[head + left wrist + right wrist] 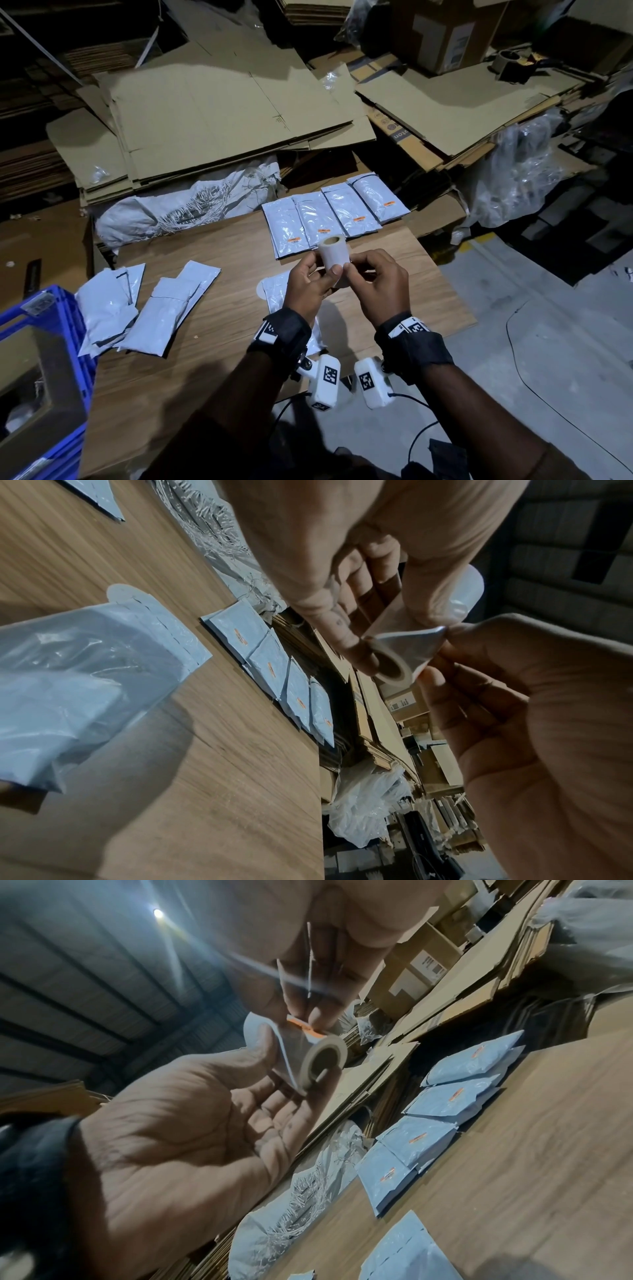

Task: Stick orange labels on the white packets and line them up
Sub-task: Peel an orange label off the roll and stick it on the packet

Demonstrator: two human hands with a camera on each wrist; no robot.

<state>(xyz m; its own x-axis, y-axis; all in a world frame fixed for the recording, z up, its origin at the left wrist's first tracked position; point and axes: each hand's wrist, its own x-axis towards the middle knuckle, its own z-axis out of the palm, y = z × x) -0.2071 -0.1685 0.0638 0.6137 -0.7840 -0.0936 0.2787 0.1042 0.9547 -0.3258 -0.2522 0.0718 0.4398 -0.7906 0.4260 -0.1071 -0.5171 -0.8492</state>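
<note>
Your left hand (pixel 310 286) grips the label roll (pixel 334 253), a small cylinder of glossy white backing on a cardboard core, held above the wood-grain board (pixel 219 342). Your right hand (pixel 378 284) pinches the loose end of the backing; an orange label (pixel 301 1026) shows at the fingertips. Four crinkly white packets (pixel 334 214), each labelled, lie overlapped in a row at the board's far edge. One unlabelled packet (pixel 274 291) lies under your hands, with a loose pile (pixel 137 308) left. Blue crate (pixel 44 342), contents unclear.

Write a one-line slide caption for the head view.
Both hands peel a label roll above four labelled packets.
</note>
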